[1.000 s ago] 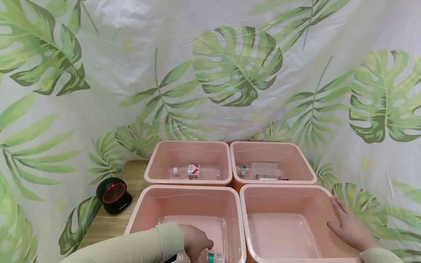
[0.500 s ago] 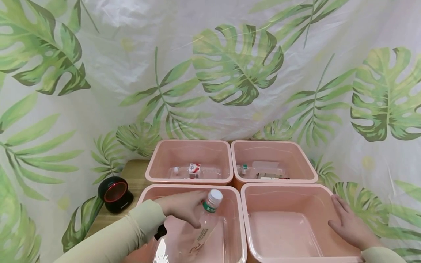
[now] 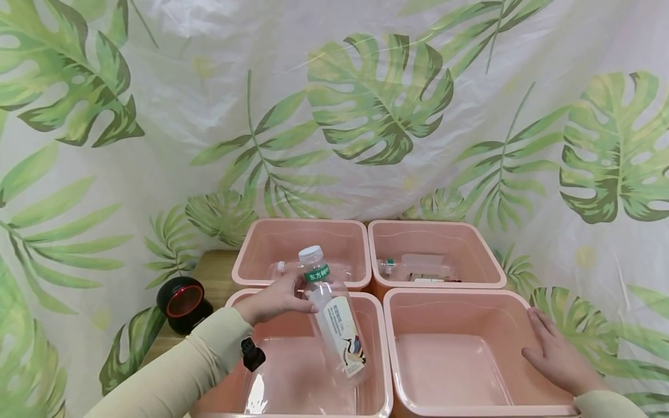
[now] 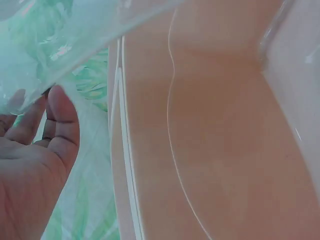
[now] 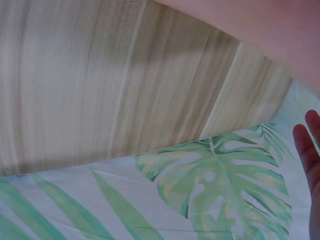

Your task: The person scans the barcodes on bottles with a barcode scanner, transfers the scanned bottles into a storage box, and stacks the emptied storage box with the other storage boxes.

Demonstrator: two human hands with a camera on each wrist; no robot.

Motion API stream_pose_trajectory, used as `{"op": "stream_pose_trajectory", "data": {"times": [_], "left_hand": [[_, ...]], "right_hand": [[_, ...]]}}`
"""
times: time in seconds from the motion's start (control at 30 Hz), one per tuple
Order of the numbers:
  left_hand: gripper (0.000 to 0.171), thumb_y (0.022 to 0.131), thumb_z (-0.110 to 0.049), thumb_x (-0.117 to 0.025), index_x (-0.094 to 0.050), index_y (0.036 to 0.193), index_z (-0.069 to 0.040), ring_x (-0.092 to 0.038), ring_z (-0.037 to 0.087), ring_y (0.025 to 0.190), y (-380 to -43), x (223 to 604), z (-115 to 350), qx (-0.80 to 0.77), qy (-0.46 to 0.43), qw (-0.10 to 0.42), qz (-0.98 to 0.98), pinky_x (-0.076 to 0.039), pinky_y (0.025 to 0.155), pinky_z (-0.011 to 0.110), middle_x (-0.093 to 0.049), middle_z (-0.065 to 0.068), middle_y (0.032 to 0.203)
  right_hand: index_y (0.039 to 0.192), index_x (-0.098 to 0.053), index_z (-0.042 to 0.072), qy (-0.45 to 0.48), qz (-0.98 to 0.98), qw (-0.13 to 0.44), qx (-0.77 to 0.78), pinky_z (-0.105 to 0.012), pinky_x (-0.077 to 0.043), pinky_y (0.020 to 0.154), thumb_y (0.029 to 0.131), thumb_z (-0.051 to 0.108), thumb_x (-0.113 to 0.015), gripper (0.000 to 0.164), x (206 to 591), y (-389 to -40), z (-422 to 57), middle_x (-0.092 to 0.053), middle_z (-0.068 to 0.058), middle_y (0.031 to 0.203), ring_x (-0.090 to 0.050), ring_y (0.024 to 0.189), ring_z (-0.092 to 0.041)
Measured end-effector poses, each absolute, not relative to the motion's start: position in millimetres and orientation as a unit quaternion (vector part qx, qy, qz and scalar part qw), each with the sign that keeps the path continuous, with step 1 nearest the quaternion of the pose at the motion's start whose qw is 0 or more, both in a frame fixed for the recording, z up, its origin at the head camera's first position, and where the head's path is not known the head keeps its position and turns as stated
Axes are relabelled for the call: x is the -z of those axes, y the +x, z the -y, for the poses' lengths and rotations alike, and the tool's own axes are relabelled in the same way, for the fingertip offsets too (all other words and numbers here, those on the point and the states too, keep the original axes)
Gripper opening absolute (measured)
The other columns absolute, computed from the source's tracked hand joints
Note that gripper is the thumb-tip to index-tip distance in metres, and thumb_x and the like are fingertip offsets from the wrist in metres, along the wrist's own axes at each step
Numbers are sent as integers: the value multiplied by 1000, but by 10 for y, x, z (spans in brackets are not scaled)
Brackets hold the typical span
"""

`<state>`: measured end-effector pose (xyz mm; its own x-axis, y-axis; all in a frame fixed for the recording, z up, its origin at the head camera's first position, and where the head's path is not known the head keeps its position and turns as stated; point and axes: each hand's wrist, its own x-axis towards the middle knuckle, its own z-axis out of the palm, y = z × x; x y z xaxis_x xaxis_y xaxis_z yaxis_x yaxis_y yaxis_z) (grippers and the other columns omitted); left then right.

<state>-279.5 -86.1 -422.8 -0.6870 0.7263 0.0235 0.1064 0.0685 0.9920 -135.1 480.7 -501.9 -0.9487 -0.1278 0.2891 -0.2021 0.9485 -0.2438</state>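
Fingers [image 3: 302, 306] of the left hand [image 3: 277, 300] pinch a clear bottle [image 3: 341, 337] just under its green neck band; far fingertips hidden behind it. The narrow shoulder probably gives the surest hold, and gripping that high would explain the slant: cap toward the rear, base hanging toward the front right. Bottle is over the front-left bin [image 3: 292, 371], inside its right wall as seen from above.

Right hand [image 3: 559, 360]: fingers straight, nothing grasped, lying along the right rim of the front-right bin [image 3: 444, 371], perhaps to steady it.

Bins stand close in two rows on the bench [image 3: 216, 267], likely for short reaches. Black device [image 3: 184, 306] near the bench's left edge.
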Motion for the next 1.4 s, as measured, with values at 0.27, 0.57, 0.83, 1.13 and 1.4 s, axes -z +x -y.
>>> {"op": "stream_pose_trajectory", "data": {"times": [0.27, 0.57, 0.83, 1.13, 1.4], "left_hand": [[71, 80, -4, -78, -40, 138, 13, -62, 22, 92, -2783, 4280, 871, -546, 319, 235, -738, -56, 79, 30, -63, 14, 110], [81, 69, -8, -86, -53, 143, -10, -40, 24, 129, -2674, 4494, 799, -400, 412, 226, -787, -36, 108, 44, -50, 3, 140], [55, 80, -6, -84, -58, 127, 0, -57, 15, 111, -2686, 4617, 807, -455, 381, 237, -769, -45, 100, 34, -61, -1, 116], [63, 75, -26, -95, -56, 123, -14, -58, 16, 111, -2606, 4684, 737, -434, 357, 191, -805, -49, 97, 41, -59, -3, 115], [52, 82, -20, -89, -65, 126, -10, -59, 25, 112, -2574, 4635, 844, -448, 331, 175, -812, -53, 91, 44, -60, 3, 121]], "right_hand": [[152, -27, -17, 80, 978, 130, -140, -71, -47, 87, 86, 12, -71, 85, 4974, -1380, -4791, -30, -36, 154, -47, 119, -65], [152, -27, -17, 74, 980, 119, -137, -70, -48, 86, 86, 13, -73, 85, 4931, -1389, -4786, -32, -37, 151, -48, 120, -64], [152, -26, -17, 74, 982, 116, -133, -70, -48, 86, 86, 13, -73, 87, 4950, -1386, -4792, -32, -37, 151, -48, 121, -63], [153, -27, -16, 75, 982, 119, -129, -69, -49, 86, 87, 13, -73, 86, 4978, -1378, -4799, -32, -37, 153, -49, 120, -62], [153, -25, -17, 72, 983, 109, -131, -70, -48, 86, 88, 13, -72, 86, 4995, -1375, -4816, -30, -38, 153, -48, 120, -63]]}}
